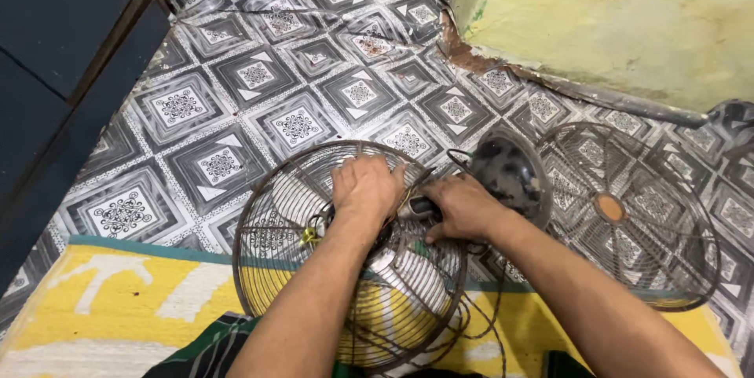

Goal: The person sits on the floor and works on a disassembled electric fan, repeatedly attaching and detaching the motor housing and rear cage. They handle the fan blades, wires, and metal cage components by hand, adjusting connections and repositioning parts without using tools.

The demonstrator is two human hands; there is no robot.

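Head view: my left hand (365, 187) presses the fan guard (267, 268); my right hand (462, 207) seemingly pinches a small part (422, 206), which loose wires (471, 323) below could snag.

A single head-worn camera looks steeply down from just above the person's forearms, close to the left hand (363, 185) and right hand (463, 207) at frame centre. It faces forward across the patterned floor (236, 87) toward a yellow-green wall (613, 16) at upper right; a yellow mat (118, 299) fills the near edge.
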